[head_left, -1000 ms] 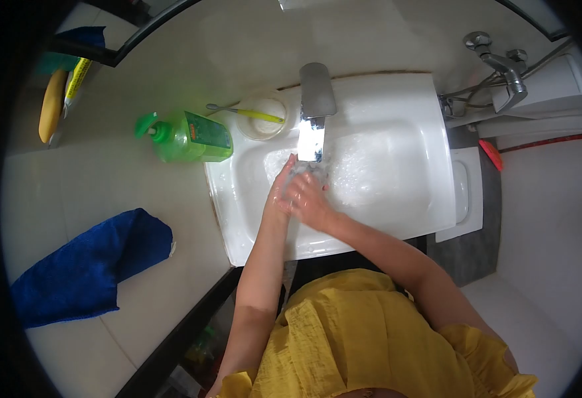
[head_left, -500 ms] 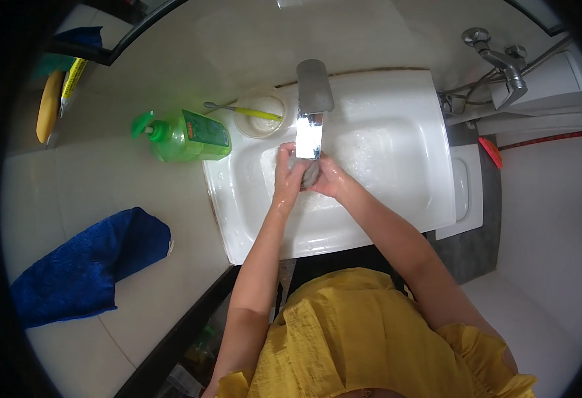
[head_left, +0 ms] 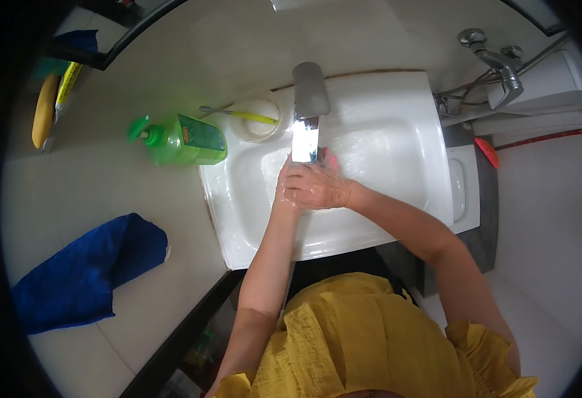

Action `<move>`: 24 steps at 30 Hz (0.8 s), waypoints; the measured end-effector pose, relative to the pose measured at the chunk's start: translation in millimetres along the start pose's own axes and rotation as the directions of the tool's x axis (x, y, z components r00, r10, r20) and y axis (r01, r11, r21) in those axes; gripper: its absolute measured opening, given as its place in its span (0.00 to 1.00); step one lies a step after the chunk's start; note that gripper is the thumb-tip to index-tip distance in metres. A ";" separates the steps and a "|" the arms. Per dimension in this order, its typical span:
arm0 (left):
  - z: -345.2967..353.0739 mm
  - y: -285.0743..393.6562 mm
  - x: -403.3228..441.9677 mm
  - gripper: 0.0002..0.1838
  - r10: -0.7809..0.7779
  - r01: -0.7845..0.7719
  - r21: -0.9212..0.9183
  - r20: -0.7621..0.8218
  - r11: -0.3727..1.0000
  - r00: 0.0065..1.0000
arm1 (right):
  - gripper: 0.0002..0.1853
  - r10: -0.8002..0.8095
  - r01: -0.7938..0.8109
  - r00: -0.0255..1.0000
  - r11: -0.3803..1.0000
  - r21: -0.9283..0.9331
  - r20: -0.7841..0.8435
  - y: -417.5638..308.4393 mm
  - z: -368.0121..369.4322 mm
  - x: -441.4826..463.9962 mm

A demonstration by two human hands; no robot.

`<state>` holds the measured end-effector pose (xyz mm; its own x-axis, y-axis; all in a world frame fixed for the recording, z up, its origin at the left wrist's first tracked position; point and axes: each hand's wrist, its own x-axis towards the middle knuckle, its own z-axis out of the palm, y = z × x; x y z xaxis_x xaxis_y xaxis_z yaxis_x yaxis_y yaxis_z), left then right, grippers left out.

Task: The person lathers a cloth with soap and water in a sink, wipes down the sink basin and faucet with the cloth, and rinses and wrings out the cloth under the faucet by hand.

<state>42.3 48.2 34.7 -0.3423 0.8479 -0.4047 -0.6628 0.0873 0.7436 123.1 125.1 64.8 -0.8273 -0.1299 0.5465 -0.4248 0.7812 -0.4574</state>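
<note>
- Two wet hands met just below the chrome spout (head_left: pixel 305 138): the right hand (head_left: pixel 319 188) lay bent across the left hand (head_left: pixel 287 192), touching it. Whether either one was clenched, or gripped something underneath, could not be told; their inner sides were hidden.
- Rubbing or rinsing looked to be the step in hand; more of it seemed to call for loose wrists and skin under the spout.
- Off to the left lay a blue cloth (head_left: pixel 92 275), limp, folded and towel-like.
- Around the hands spread the white sink (head_left: pixel 436 172), smooth and glossy, its inner corners rounded.
- Above them the spout jutted flat and mirror-bright from beneath a duller grey lever (head_left: pixel 311 91).
- Beside the sink's left edge was a see-through green pump bottle (head_left: pixel 198 140).
- Across a round, pale dish (head_left: pixel 258 136) rested a slim toothbrush (head_left: pixel 243 115).
- Farthest right, a curved metal tap (head_left: pixel 500 64) stuck out from the wall.
</note>
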 end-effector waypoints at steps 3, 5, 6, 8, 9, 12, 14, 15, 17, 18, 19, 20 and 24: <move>-3.5 -10.9 6.9 0.12 0.169 -0.176 -0.051 -0.118 0.983 0.978 | 0.15 0.398 -0.395 0.906 0.917 0.051 -0.147 -0.4 17.0 -11.6; 8.0 -1.5 1.5 0.08 0.122 -0.199 -0.315 -0.247 0.928 0.961 | 0.11 0.484 -0.481 0.588 0.853 0.202 -0.647 -7.2 34.8 -3.7; 24.7 14.2 -7.3 0.08 0.055 -0.201 -0.399 -0.347 0.895 0.936 | 0.09 0.665 -0.519 0.383 0.729 0.446 -0.642 -10.5 38.6 1.8; 37.9 19.4 -8.8 0.09 0.093 -0.265 -0.299 -0.485 0.917 0.870 | 0.06 0.905 -0.397 -0.044 0.372 0.839 -0.422 -14.0 42.5 12.2; 40.2 16.8 -7.3 0.10 0.209 -0.303 -0.108 -0.509 0.947 0.835 | 0.07 0.955 -0.230 -0.111 0.244 0.942 -0.274 -11.8 46.5 13.3; 36.3 20.5 -14.2 0.11 0.521 -0.300 0.528 -0.337 0.794 0.784 | 0.11 0.972 0.120 -0.063 -0.219 0.968 0.227 12.0 56.4 11.5; 47.9 31.3 -26.9 0.09 0.499 -0.133 0.715 -0.329 0.686 0.802 | 0.13 0.832 0.029 0.095 -0.551 0.834 0.546 31.4 60.6 -7.9; 43.8 28.2 -30.2 0.09 0.656 -0.270 0.844 -0.122 0.463 0.745 | 0.14 0.794 -0.011 0.163 -0.592 0.806 0.586 32.1 55.7 -10.8; 32.4 20.7 -33.2 0.09 0.764 -0.458 0.885 0.351 -0.082 0.542 | 0.15 0.693 -0.102 0.291 -0.663 0.742 0.659 29.1 36.8 -7.6; 37.0 21.6 -33.0 0.08 0.773 -0.545 0.825 0.441 -0.150 0.456 | 0.15 0.617 -0.178 0.402 -0.672 0.719 0.676 26.3 25.3 -1.8; 38.2 19.6 -33.7 0.08 0.734 -0.588 0.783 0.520 -0.205 0.436 | 0.14 0.562 -0.260 0.401 -0.687 0.678 0.723 25.6 17.7 3.8; 38.9 17.5 -35.2 0.08 0.692 -0.627 0.735 0.593 -0.257 0.412 | 0.14 0.504 -0.343 0.394 -0.695 0.632 0.769 27.5 11.5 9.6; 27.7 11.5 -39.1 0.05 0.452 -0.728 0.540 0.822 -0.422 0.347 | 0.11 0.461 -0.902 0.285 -0.166 0.397 0.840 33.8 8.6 28.6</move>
<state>66.5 30.5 73.8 0.1289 0.7635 0.6328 0.8886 -0.3722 0.2681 81.9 142.4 58.9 -0.7406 -0.1896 -0.6446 0.6711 -0.2552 -0.6960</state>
